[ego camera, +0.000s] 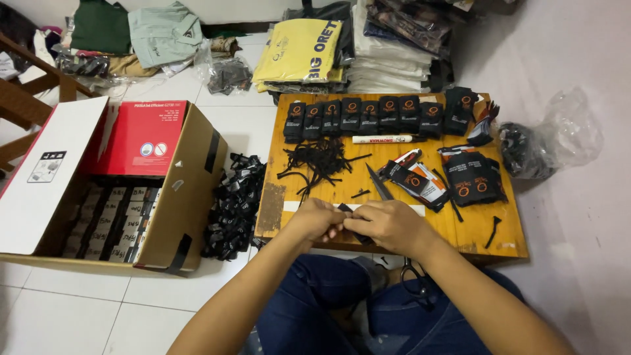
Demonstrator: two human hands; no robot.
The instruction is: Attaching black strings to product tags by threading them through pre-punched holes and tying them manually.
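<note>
Hands | left hand (320,219) and right hand (388,225) both pinched on small black strap (346,209) | over wooden board (328,186)

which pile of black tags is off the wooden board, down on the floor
The loose heap of black tags on the white tiles, between the cardboard box and the wooden board. The other tags sit on the board, in a back row or a stack.

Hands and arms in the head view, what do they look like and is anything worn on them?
Both arms are bare from the bottom edge of the frame to the wrists: no sleeves, watch or bracelet show. The left hand and the right hand wear no gloves, and I can see no rings, though the fingers are partly hidden. Below them the person wears blue jeans.
</note>
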